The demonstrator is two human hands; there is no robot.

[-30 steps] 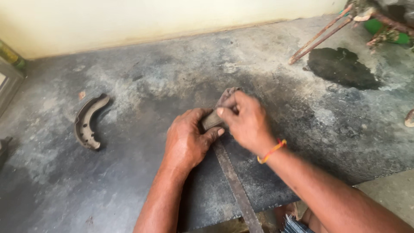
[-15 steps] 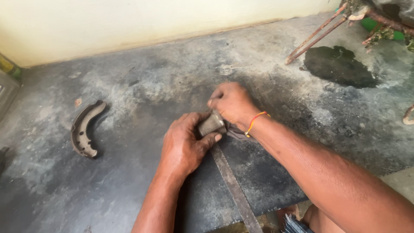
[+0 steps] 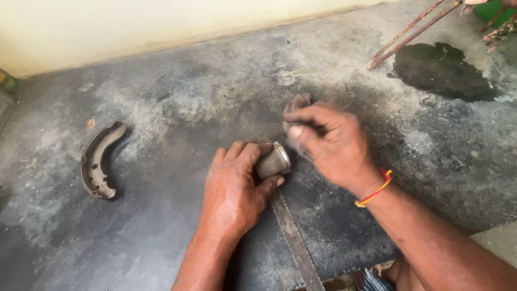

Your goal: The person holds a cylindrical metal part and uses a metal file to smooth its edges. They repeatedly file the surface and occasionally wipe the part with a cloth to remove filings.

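Your left hand [image 3: 234, 188] and forearm were bare: no glove, ring, watch or sleeve. Your right hand [image 3: 328, 143] was likewise ungloved and blurred in the frame. At its wrist, toward 5 o'clock from the knuckles, you wore a thin thread band [image 3: 375, 189], red and yellow-orange, looped once. Both forearms were uncovered to the frame edge.

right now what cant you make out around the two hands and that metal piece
Head view only:
- Metal cylinder: its rear half is hidden inside the left hand.
- Dark rag: mostly covered by the right hand, which is motion-blurred.
- Flat metal strip: its near end is cut off by the bottom edge.
- Rusty rods: cut off by the top edge.
- Curved brake shoe: holes too small to count.
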